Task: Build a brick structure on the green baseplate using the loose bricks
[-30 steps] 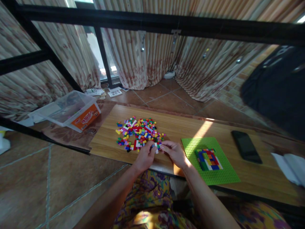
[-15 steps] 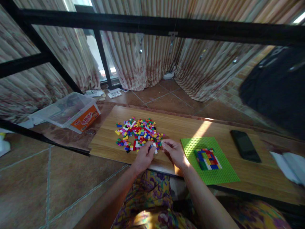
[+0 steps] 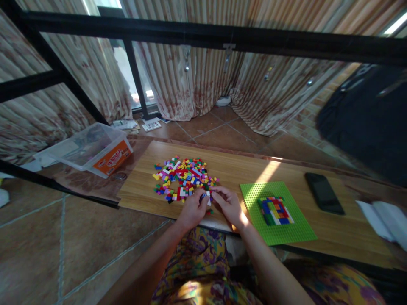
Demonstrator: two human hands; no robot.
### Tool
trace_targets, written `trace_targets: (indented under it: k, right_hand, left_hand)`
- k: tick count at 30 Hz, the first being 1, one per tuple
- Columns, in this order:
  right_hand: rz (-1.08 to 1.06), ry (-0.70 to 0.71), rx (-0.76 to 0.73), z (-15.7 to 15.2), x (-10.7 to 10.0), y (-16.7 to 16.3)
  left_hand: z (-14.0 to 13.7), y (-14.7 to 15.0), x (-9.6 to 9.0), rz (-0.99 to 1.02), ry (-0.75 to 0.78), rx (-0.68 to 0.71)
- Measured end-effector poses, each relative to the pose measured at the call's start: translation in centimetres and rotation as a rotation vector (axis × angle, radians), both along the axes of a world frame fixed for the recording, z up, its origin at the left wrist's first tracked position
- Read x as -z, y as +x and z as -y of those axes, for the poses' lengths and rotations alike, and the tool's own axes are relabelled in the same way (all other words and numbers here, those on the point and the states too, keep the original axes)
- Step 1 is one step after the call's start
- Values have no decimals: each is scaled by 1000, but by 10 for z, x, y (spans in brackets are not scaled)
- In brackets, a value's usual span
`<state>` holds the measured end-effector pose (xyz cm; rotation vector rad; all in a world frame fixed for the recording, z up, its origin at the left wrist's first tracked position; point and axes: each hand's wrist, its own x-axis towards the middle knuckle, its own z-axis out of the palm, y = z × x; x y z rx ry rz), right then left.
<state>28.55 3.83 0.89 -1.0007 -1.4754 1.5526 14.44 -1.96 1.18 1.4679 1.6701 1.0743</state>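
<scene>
Both hands meet at the near right edge of a heap of small coloured toy bricks (image 3: 182, 176). My left hand (image 3: 192, 209) is closed, and a dark blue toy brick (image 3: 202, 196) shows between its thumb and forefinger. Just to the right, my right hand (image 3: 229, 207) has its thumb and fingertips pinched together; anything in them is too small to make out. White bricks (image 3: 208, 194) show between the two hands. Farther right lies a green studded baseplate (image 3: 299, 228), bearing a low multicoloured brick build (image 3: 276, 210).
The wooden table (image 3: 222, 161) also carries a black phone (image 3: 324, 192) and white paper (image 3: 381, 220) at its right. A clear plastic box (image 3: 92, 148) with an orange label stands on the left. A black metal frame (image 3: 190, 34) crosses in front of striped curtains (image 3: 203, 80).
My right hand has shifted slightly left and its fingertips are nearer my left hand. A small red and green piece now shows on the table below the hands.
</scene>
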Motion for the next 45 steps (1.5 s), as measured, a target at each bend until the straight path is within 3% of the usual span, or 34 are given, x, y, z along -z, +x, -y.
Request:
trace_targets:
  k: [10,16,19,22,27,29,36,45]
  right_hand:
    - [-36,-93,-82,-6,-4,7]
    - [-94,-94,78,-5,3,3]
    - [-54,-80,69,-2,5,2]
    - [7,-3,21,-1,3,2]
    - [147,249,-52,-1,1,1]
    - [163,277,-73,-1,1,1]
    - [91,177,-153,-4,-3,7]
    - [-3,27,119,3,0,-2]
  left_hand:
    - [0,-4,-1,100,7,90]
    - [1,-3,-1,186,-28,-13]
    - [1,-2,-1,195,-48,-44]
    - [0,-2,0,178,-39,-68]
    - [-1,-2,-1,177,-42,-73]
    - [-1,-2,-3,200,-51,-47]
    - [3,-4,-3,258,-58,32]
    - [2,-4,7,388,-46,-72]
